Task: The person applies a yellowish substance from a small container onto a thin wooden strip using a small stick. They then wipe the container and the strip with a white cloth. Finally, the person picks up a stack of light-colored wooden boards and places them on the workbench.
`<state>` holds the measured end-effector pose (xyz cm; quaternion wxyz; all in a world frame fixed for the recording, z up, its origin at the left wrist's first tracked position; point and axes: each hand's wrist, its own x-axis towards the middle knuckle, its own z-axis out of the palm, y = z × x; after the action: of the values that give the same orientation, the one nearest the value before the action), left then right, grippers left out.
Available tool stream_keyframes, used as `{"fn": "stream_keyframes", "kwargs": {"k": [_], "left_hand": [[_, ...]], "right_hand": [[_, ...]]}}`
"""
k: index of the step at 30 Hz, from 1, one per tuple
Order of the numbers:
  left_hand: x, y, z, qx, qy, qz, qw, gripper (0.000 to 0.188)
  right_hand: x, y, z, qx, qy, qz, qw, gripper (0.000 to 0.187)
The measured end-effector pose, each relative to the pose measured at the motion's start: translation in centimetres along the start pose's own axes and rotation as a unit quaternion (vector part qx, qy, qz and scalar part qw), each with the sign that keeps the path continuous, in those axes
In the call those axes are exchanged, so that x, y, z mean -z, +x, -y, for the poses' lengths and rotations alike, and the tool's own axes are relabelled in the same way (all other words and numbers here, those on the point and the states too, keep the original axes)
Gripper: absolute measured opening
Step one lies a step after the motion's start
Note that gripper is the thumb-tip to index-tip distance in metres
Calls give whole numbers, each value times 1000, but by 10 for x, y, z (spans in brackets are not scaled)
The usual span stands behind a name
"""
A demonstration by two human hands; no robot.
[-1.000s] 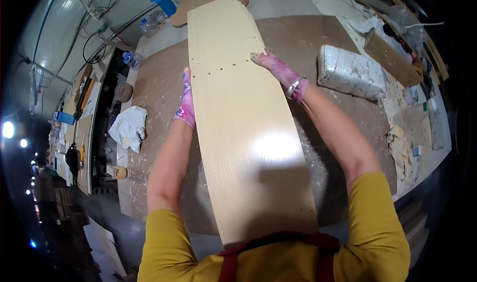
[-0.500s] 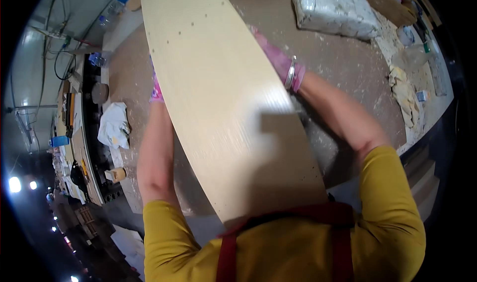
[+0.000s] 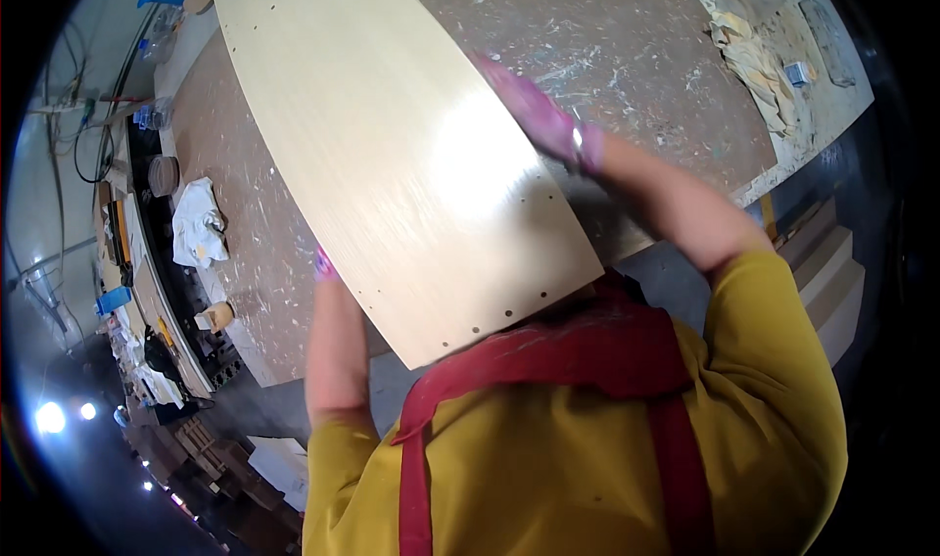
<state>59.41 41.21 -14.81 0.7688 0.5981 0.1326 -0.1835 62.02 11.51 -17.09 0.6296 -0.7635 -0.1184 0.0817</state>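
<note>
A long pale wooden panel [image 3: 392, 155] with rows of small drilled holes is held tilted above the brown workbench [image 3: 636, 57]. My right hand [image 3: 534, 115], in a pink glove, grips the panel's right edge. My left hand [image 3: 325, 265], also in a pink glove, holds the left edge from beneath; only a sliver of the glove shows, the rest is hidden under the panel. The panel's near end reaches to my chest, over a red apron and yellow shirt.
The bench top is stained with white smears. Crumpled rags and small items [image 3: 764, 47] lie at its far right corner. A white cloth [image 3: 196, 223], a round tin [image 3: 163, 174] and a small wood block [image 3: 215, 316] sit at the left edge. Stacked boards [image 3: 822, 272] stand right.
The panel has swung and been drawn toward my body, its near end now at my chest. Both hands have kept their grip on its edges. My view has shifted left.
</note>
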Motion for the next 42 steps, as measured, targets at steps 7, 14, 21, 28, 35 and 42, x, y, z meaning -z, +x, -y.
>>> {"fn": "stream_keyframes", "kwargs": {"k": [7,14,21,28,35,42], "left_hand": [[-14,-46,51,21,15,-10,1000,63],[-34,-49,44,-15,-3,-6,1000,61],[-57,-193,64,56,-91,-154,982,50],[-74,-224,92,-100,229,-88,964,62],[-91,-222,82,-92,121,-132,980,52],[-79,-212,74,-115,140,-64,981,58]], "right_hand": [[-14,-51,-20,25,154,-97,983,66],[-12,-77,-20,-47,310,-13,949,59],[15,-181,9,-141,397,60,905,57],[29,-210,67,-164,75,133,975,65],[15,-212,60,-130,-39,58,989,53],[11,-204,60,-25,-108,45,993,62]]}}
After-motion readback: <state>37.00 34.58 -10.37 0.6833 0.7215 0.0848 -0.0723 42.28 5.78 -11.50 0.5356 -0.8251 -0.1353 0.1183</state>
